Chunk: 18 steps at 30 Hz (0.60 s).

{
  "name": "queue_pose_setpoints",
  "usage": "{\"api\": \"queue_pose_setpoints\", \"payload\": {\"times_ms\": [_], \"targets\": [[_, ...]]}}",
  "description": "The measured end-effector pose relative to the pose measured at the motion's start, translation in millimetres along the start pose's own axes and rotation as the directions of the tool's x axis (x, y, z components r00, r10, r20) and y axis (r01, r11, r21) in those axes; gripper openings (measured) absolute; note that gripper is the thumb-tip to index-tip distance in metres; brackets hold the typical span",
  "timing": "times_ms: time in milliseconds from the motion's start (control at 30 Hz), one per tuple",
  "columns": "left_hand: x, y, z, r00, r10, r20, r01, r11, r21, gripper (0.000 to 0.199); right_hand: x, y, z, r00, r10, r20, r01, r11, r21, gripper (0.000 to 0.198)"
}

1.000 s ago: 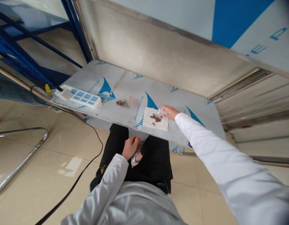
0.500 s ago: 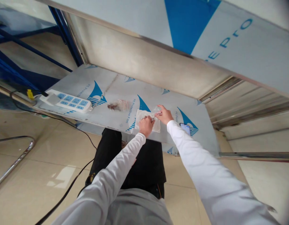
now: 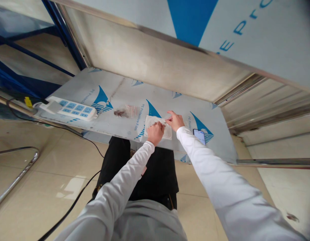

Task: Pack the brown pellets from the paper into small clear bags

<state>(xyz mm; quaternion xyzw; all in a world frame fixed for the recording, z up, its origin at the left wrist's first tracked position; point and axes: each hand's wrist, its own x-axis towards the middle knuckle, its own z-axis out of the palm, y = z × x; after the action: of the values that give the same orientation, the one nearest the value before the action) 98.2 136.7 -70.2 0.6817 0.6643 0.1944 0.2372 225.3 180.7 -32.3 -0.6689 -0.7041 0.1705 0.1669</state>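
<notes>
A white, tissue-like square sheet (image 3: 167,134) lies on the film-covered metal shelf (image 3: 120,129). Over its left part is my left hand (image 3: 155,133), fingers curled together; whatever is pinched in them is too small to make out. My right hand (image 3: 175,121) is at the sheet's upper right edge, thumb and fingertips drawn together close to the left fingers. A small item at those fingertips cannot be identified. To the left of the sheet rests a clear plastic bag (image 3: 131,111) with brownish pieces (image 3: 120,113) at one end.
A white power strip (image 3: 74,108) sits on the shelf's left side, with a black cable (image 3: 69,211) running down to the floor. Right of my right wrist lies a phone (image 3: 199,136). An upper shelf (image 3: 145,13) overhangs the back. Blue metal framing (image 3: 64,36) stands at left.
My right hand has come slightly closer to my left hand. The clear, shiny bit seen by the right fingertips no longer shows. The camera view has shifted a little.
</notes>
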Motion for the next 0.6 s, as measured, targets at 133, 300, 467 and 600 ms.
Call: {"api": "queue_pose_setpoints", "payload": {"times_ms": [133,300,467,600], "targets": [[2,-8,-5,1.0,-0.002,0.017,0.001,1.0,0.017,0.032,5,7,-7,0.988,-0.043,0.152,0.035,0.998,0.055,0.033],[2,-20,-8,1.0,0.013,0.019,-0.013,1.0,0.017,0.03,12,19,-17,0.968,-0.066,0.241,0.044,0.995,0.094,0.014],[1,-28,-7,1.0,0.008,0.016,-0.008,1.0,0.013,0.03,15,27,-20,0.981,-0.057,0.183,0.047,0.997,0.062,0.019],[2,-27,-8,1.0,0.007,0.013,-0.007,1.0,0.002,0.029,13,25,-17,0.984,-0.063,0.169,0.061,0.998,0.016,0.019]]}}
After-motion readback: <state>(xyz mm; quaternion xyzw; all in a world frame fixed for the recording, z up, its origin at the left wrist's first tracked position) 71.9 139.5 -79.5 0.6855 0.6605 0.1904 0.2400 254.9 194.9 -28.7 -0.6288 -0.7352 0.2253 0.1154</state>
